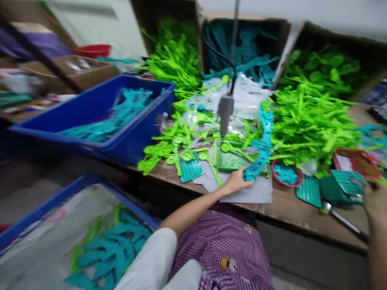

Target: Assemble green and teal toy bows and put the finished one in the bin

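Observation:
My left hand (237, 181) is closed on the lower end of a long, curved teal plastic part (263, 145) with holes along it. The part stands tilted over a green perforated tray (231, 161) and a grey sheet (250, 193). At the right edge my right hand (374, 197) is blurred and partly cut off, beside a dark green container (341, 187); its fingers cannot be made out. A grey hanging tool (225, 112) on a cord is just left of the teal part. Near it lies a red bowl (287, 183) of small teal pieces.
Lime green plastic parts are heaped to the left (172, 70) and right (314, 121). A blue bin (102, 149) with teal parts stands at left, another blue bin (87, 181) below it. A metal-shafted tool (344, 219) lies near the table's front edge.

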Demonstrator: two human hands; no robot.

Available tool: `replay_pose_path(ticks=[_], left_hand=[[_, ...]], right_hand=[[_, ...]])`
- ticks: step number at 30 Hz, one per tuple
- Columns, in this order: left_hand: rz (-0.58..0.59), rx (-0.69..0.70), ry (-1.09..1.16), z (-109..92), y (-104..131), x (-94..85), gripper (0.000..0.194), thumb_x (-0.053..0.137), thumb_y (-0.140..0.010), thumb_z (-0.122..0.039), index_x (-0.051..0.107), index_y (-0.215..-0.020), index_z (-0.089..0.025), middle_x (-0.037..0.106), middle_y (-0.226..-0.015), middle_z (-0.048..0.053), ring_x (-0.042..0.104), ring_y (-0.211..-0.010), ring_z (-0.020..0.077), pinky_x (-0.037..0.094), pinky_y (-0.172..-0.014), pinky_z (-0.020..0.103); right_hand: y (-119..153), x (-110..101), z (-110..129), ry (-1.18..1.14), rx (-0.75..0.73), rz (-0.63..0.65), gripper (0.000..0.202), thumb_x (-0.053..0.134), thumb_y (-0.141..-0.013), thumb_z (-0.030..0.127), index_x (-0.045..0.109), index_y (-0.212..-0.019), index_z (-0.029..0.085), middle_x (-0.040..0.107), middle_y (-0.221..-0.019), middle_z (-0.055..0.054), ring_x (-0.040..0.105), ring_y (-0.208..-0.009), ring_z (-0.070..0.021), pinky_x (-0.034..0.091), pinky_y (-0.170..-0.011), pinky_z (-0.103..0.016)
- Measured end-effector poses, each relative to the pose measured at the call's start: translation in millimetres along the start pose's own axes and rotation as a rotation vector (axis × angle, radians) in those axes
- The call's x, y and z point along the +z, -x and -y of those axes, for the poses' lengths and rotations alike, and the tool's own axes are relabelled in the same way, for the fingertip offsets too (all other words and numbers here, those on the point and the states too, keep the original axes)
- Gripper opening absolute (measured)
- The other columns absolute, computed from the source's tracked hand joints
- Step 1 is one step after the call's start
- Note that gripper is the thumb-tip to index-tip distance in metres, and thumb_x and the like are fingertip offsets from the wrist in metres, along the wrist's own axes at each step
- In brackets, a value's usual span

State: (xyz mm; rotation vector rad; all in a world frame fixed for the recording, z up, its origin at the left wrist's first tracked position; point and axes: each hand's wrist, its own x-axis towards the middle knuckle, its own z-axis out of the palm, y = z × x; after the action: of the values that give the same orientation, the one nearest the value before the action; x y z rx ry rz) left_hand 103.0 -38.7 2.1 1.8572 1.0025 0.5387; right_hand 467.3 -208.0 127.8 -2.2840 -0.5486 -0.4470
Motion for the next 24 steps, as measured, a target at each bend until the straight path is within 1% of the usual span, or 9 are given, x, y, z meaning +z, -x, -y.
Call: replay_pose_path(ticks=[2,4,6,8,10,12,15,17,24], left_hand=[[0.034,0.042,-0.045,4,-3,-1.3,0.041,0.070,-0.067,-0.044,0.056,-0.096,-0.019,0.051,-0.064,-0.006,0.049,-0.059,0.0147,0.032,-0.055,0.025],[0.052,0.065,-0.082,5,-3,-0.7,0.037,0.068,-0.068,-0.043,0.054,-0.093,-0.020,0.047,-0.059,-0.007,0.047,-0.055,0.0146,0.028,-0.054,0.025],[0.061,0.073,-0.108,6,-1,0.4,0.034,0.068,-0.070,-0.043,0.053,-0.091,-0.021,0.044,-0.056,-0.008,0.047,-0.053,0.0150,0.027,-0.054,0.026],[0.057,0.070,-0.126,6,-1,1.6,0.035,0.068,-0.070,-0.044,0.052,-0.092,-0.021,0.043,-0.055,-0.008,0.049,-0.053,0.0162,0.027,-0.054,0.026],[0.050,0.069,-0.130,6,-1,2.4,0.036,0.068,-0.071,-0.044,0.052,-0.094,-0.021,0.045,-0.056,-0.007,0.052,-0.055,0.0177,0.028,-0.054,0.026],[0.053,0.074,-0.119,6,-1,2.9,0.036,0.067,-0.073,-0.045,0.051,-0.096,-0.022,0.048,-0.058,-0.006,0.056,-0.058,0.0188,0.030,-0.055,0.026],[0.069,0.079,-0.110,8,-1,3.4,0.036,0.067,-0.075,-0.045,0.051,-0.097,-0.022,0.050,-0.057,-0.007,0.058,-0.059,0.0200,0.032,-0.056,0.026],[0.072,0.088,-0.108,9,-1,3.8,0.037,0.066,-0.075,-0.047,0.051,-0.098,-0.022,0.049,-0.055,-0.007,0.059,-0.059,0.0208,0.034,-0.056,0.026],[0.091,0.090,-0.151,9,-1,5.1,0.040,0.064,-0.076,-0.048,0.049,-0.102,-0.021,0.056,-0.060,-0.004,0.062,-0.062,0.0232,0.034,-0.056,0.027]], right_hand=[[-5,11,-9,0.064,-0.020,0.000,0.049,0.074,-0.080,0.036,0.049,-0.041,0.022,0.065,-0.073,-0.020,0.066,-0.092,-0.0307,0.035,-0.067,-0.050],[14,17,-7,-0.026,-0.129,-0.078,0.040,0.070,-0.080,0.049,0.063,-0.054,0.021,0.068,-0.077,-0.020,0.066,-0.086,-0.0268,0.041,-0.072,-0.047],[63,23,11,-0.193,-0.241,-0.066,0.047,0.061,-0.080,0.063,0.072,-0.071,0.018,0.072,-0.083,-0.018,0.066,-0.080,-0.0236,0.046,-0.076,-0.044],[128,34,40,-0.394,-0.281,0.110,0.049,0.057,-0.083,0.063,0.074,-0.086,0.017,0.074,-0.086,-0.012,0.067,-0.080,-0.0219,0.050,-0.078,-0.042],[187,53,75,-0.576,-0.221,0.261,0.041,0.060,-0.084,0.056,0.074,-0.088,0.018,0.075,-0.088,-0.009,0.067,-0.082,-0.0204,0.052,-0.079,-0.038],[224,76,109,-0.736,-0.057,0.316,0.037,0.061,-0.084,0.051,0.074,-0.090,0.017,0.076,-0.088,-0.008,0.068,-0.082,-0.0199,0.054,-0.077,-0.036],[230,102,146,-0.882,0.043,0.337,0.034,0.061,-0.084,0.046,0.074,-0.094,0.016,0.076,-0.094,-0.009,0.068,-0.086,-0.0199,0.054,-0.080,-0.035],[218,110,153,-0.916,0.034,0.302,0.034,0.060,-0.085,0.044,0.074,-0.097,0.016,0.076,-0.097,-0.009,0.068,-0.087,-0.0197,0.054,-0.081,-0.035],[216,120,112,-0.621,-0.211,0.322,0.026,0.060,-0.087,0.038,0.075,-0.086,0.018,0.074,-0.083,-0.008,0.067,-0.079,-0.0196,0.053,-0.076,-0.033]])
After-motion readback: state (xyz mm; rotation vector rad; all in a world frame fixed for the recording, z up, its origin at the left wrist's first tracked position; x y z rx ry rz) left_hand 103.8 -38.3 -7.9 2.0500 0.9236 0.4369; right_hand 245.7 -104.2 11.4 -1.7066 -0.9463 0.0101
